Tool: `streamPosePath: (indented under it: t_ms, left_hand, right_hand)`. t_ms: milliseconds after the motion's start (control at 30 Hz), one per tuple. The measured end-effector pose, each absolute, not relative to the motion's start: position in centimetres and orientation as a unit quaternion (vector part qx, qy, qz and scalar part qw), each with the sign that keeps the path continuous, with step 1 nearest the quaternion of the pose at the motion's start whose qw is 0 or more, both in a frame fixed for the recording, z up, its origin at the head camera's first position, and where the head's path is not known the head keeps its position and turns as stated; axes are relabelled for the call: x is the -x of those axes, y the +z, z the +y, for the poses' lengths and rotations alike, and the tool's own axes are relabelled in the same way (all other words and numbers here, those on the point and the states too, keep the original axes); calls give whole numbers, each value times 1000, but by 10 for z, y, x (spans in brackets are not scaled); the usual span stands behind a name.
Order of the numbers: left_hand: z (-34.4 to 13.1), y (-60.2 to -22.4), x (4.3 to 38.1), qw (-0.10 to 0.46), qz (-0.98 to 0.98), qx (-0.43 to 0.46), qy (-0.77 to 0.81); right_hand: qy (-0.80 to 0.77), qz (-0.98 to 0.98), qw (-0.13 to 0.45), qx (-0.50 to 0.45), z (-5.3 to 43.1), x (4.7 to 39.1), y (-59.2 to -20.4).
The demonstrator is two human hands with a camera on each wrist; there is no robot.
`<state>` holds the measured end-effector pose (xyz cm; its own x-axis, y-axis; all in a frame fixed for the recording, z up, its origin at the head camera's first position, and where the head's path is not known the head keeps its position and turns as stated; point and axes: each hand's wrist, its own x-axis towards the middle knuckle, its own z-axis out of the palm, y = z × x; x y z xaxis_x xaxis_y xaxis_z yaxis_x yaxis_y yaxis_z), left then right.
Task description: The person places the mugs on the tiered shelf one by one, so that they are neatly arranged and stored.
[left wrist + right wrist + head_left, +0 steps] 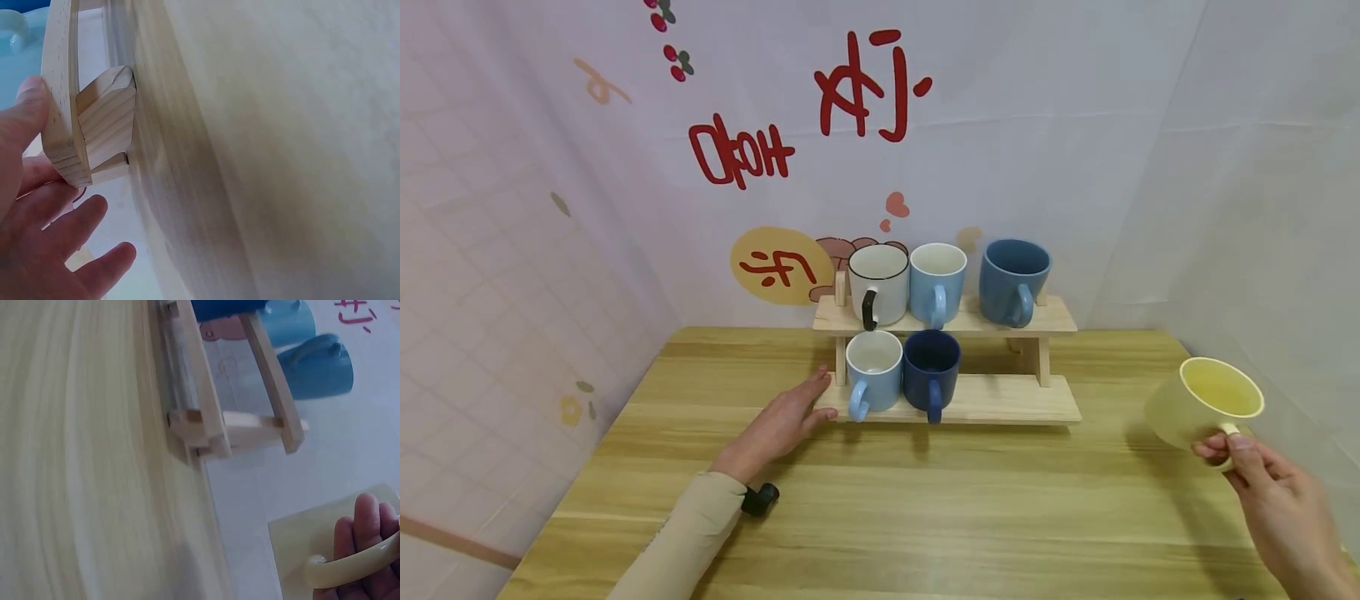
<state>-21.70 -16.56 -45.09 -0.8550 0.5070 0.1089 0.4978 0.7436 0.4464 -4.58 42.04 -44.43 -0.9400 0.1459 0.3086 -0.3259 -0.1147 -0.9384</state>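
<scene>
Off to the right in the head view, my right hand [1281, 492] pinches the handle of a pale yellow mug [1176, 408], raised above the table with its mouth up. The right wrist view shows fingers curled through that handle [356, 565]. My left hand [778, 425] touches the left end of a two-tier wooden rack [1018, 398]. In the left wrist view the thumb [31, 106] lies against the shelf board [60, 119] and the other fingers spread past its end. On the lower tier stand a light blue mug [883, 387] and a navy mug [943, 385].
The upper tier holds a white mug with a black handle [887, 296], a light blue mug [951, 292] and a grey-blue mug [1003, 292]. A printed white cloth [1037, 125] hangs behind the wooden table [925, 517]. Bare board shows right of the navy mug.
</scene>
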Motion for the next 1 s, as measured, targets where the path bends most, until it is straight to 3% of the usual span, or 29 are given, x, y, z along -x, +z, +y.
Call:
streamPosePath:
  t_ms: [733,1000]
  left_hand:
    - [-165,-453,219,27,936,-260,237]
    - [-165,-451,217,20,934,-263,240]
  right_hand:
    - [761,-612,131,-172,329,70,-412]
    - [728,-667,111,-113,294,84,-405]
